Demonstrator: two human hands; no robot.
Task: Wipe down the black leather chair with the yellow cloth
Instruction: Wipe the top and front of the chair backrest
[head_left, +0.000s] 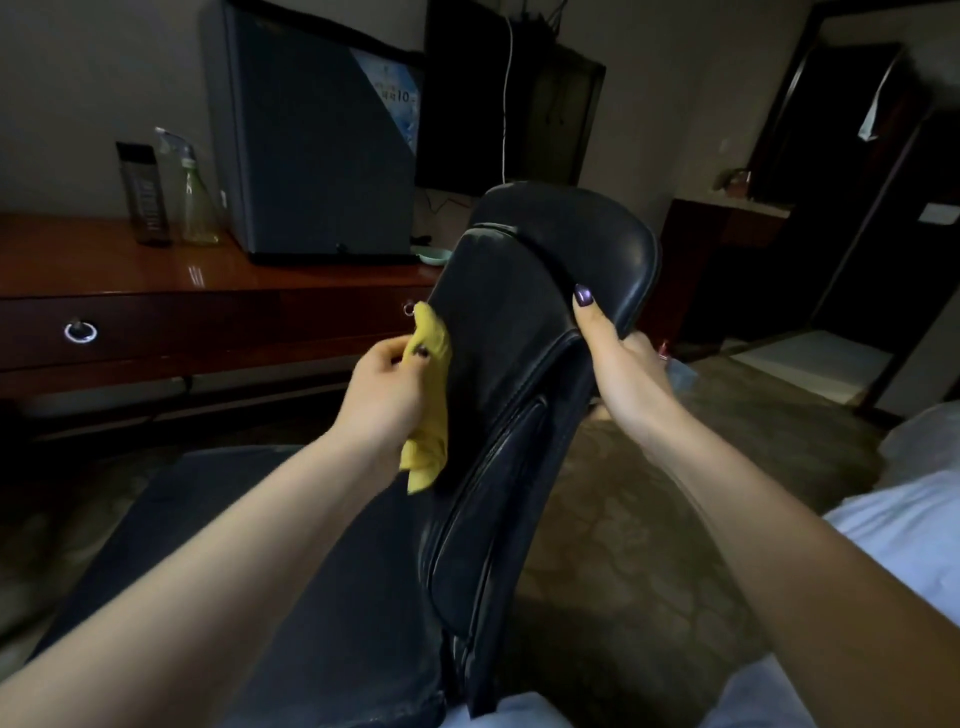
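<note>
The black leather chair (519, 374) fills the middle of the view, its padded backrest rising from bottom centre to upper right and its seat stretching to the lower left. My left hand (387, 395) grips the crumpled yellow cloth (428, 395) and holds it against the left side of the backrest. My right hand (623, 374) clasps the backrest's right edge just below the headrest, thumb laid on the front face and fingers wrapped behind it.
A reddish wooden desk (130, 280) with drawers stands at left, carrying a dark bottle (145, 195), a clear spray bottle (195, 192) and a grey mini fridge (317, 145). White bedding (914, 525) lies at right. Patterned carpet (649, 519) covers the floor.
</note>
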